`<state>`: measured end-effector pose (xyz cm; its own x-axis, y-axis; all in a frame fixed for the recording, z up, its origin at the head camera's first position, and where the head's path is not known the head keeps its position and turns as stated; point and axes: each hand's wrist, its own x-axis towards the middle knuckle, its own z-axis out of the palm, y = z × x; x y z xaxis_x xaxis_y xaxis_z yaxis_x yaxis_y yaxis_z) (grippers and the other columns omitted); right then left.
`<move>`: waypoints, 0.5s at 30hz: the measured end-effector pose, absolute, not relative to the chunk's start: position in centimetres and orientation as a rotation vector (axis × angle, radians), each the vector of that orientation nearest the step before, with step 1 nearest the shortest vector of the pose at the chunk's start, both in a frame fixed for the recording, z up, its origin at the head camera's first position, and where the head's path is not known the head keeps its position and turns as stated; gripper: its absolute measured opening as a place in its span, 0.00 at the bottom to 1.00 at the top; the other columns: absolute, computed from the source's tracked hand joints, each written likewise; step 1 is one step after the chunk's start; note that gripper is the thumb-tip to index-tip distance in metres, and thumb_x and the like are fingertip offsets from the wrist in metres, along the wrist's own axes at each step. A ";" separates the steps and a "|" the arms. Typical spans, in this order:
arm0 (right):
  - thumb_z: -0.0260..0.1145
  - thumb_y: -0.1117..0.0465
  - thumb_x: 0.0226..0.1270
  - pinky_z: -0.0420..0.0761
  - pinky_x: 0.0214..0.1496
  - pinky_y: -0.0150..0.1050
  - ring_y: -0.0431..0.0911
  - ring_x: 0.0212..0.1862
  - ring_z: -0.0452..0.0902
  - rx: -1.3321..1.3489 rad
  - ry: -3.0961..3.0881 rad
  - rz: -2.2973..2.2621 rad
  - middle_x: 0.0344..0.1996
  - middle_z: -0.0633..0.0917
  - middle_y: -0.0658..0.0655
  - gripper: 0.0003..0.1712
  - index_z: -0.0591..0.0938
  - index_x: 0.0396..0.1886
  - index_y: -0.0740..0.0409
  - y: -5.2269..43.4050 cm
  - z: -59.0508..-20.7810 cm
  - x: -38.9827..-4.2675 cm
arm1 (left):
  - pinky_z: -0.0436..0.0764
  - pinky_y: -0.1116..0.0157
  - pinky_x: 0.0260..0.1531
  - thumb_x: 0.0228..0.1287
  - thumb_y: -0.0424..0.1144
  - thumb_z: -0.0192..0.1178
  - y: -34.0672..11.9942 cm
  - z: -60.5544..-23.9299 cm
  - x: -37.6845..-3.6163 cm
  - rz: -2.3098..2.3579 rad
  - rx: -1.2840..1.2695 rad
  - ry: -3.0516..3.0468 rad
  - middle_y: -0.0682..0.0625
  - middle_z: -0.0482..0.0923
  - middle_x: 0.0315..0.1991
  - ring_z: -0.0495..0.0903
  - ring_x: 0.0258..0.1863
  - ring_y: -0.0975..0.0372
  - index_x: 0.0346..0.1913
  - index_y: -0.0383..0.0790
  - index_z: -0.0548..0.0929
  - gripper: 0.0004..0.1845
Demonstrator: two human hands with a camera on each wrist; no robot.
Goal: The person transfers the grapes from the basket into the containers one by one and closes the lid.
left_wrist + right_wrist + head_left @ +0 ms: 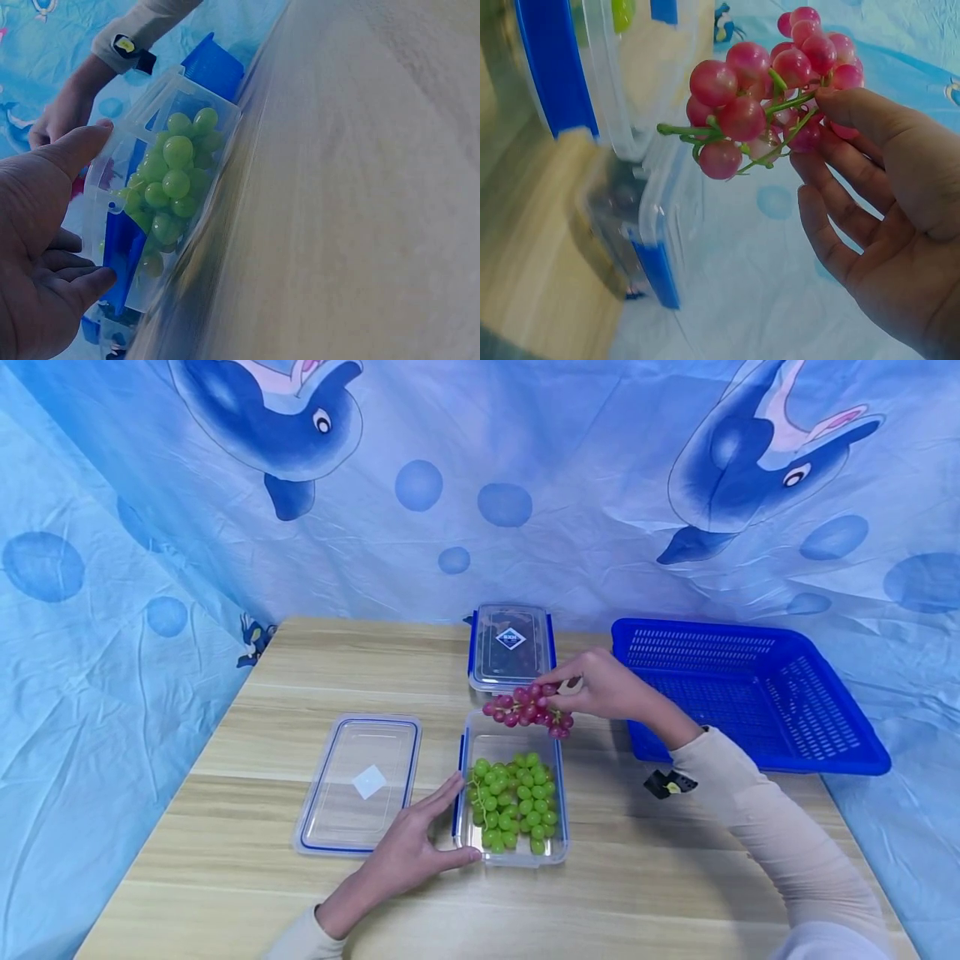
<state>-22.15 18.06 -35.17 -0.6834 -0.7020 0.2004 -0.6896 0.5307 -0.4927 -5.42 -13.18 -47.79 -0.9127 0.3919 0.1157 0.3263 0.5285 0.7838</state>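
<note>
A wooden table (247, 760) fills the lower half of the head view, with a dolphin-print blue cloth (525, 485) hung behind and beside it. At about two o'clock from the table's middle sits a blue plastic basket (750, 693), the biggest thing on the wood. At about nine o'clock lies a clear lid with a blue rim (360, 783), flat on the table. In the middle stands an open clear container (513, 745), a bunch of green grapes (516, 806) filling its near half. At twelve o'clock from it, just beyond, is a closed clear box with blue clasps (512, 645).

The left hand (408, 852) rests at the container's eight o'clock side, fingers straight along its left wall and thumb against the near corner, bracing it rather than clutching anything. The right hand (607, 685) pinches the stem of a bunch of red grapes (528, 708) between thumb and fingertips, holding it in the air over the container's far, twelve o'clock edge
</note>
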 end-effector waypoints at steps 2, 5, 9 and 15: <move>0.74 0.60 0.65 0.76 0.23 0.30 0.35 0.20 0.71 -1.251 2.727 -0.860 0.40 0.92 0.53 0.13 0.91 0.49 0.53 17.4 -35.7 -22.1 | 0.65 0.48 0.72 0.50 0.65 0.74 -13.2 -47.8 -5.4 1.347 0.629 2.684 0.45 0.58 0.78 0.65 0.74 0.47 0.77 0.37 0.64 0.57; 0.74 0.60 0.65 0.74 0.22 0.30 0.35 0.19 0.71 -1.254 2.721 -0.850 0.36 0.92 0.50 0.13 0.91 0.49 0.53 16.5 -36.6 -22.2 | 0.65 0.48 0.72 0.50 0.66 0.74 -13.2 -47.8 -5.4 1.341 0.628 2.687 0.45 0.58 0.78 0.65 0.74 0.47 0.77 0.37 0.64 0.57; 0.74 0.58 0.65 0.66 0.18 0.29 0.35 0.18 0.65 -1.238 2.726 -0.791 0.32 0.90 0.48 0.14 0.91 0.50 0.52 15.6 -37.9 -22.1 | 0.65 0.48 0.72 0.50 0.65 0.74 -13.3 -47.8 -5.4 1.343 0.625 2.680 0.45 0.58 0.79 0.65 0.74 0.47 0.77 0.38 0.64 0.57; 0.75 0.56 0.64 0.65 0.19 0.29 0.35 0.20 0.64 -1.245 2.756 -0.653 0.30 0.89 0.47 0.14 0.91 0.49 0.53 14.8 -38.9 -21.6 | 0.65 0.47 0.72 0.50 0.63 0.75 -13.3 -47.8 -5.5 1.346 0.627 2.675 0.45 0.57 0.79 0.65 0.74 0.47 0.77 0.38 0.64 0.56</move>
<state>-21.63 14.83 -38.90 -0.6751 -0.7266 0.1276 -0.7066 0.5871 -0.3949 -5.45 -13.31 -47.76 -0.9128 0.3939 0.1079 0.3215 0.5299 0.7848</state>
